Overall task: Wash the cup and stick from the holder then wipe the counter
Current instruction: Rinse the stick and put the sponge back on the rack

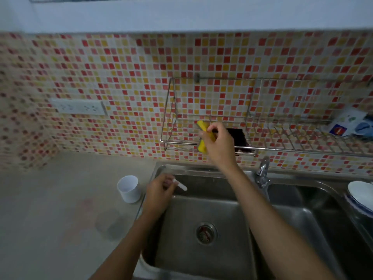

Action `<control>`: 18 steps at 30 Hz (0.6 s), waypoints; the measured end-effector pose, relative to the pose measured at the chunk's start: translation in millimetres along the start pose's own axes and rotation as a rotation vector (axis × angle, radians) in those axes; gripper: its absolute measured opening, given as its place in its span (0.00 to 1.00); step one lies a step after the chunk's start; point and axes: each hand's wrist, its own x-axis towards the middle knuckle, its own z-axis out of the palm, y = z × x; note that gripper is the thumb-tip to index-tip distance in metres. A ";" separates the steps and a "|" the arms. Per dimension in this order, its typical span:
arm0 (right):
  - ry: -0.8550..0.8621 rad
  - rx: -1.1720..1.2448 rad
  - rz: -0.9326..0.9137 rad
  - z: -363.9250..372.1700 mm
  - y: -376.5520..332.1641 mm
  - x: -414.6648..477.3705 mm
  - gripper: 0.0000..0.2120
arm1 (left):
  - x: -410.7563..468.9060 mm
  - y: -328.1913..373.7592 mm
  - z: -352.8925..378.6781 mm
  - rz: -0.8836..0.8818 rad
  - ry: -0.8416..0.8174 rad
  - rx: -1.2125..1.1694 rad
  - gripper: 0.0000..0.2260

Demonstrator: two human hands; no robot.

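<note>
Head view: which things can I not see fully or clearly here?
Sponge: head view, partly covered by the right hand gripping it.
Dark thing in the rack: head view, half hidden behind that hand; unclear what it is.
Stick: head view, one end hidden in the left hand.
Plate: head view, cut off by the right edge.
Glass on the counter: head view, blurred and faint.

The left hand [159, 190] sits low and near, its bare forearm running in from the near edge, fingers curled round a short white stick [181, 186] that points right. The right hand [219, 145] reaches farther and higher on an outstretched bare arm, fingers and thumb gripping a yellow sponge [202, 148].
</note>
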 end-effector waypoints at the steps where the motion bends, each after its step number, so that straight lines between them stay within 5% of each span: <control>1: -0.003 -0.022 0.008 11.7 -3.7 14.2 0.09 | 4.7 -2.3 -7.5 -0.009 0.008 0.001 0.04; 9: -0.249 -0.482 0.182 98.7 30.4 88.4 0.09 | 35.8 -46.2 -69.3 -0.004 0.064 -0.008 0.04; 18: -0.135 -0.601 0.157 105.7 16.8 71.3 0.17 | 64.7 -111.2 -122.1 0.032 0.086 -0.019 0.03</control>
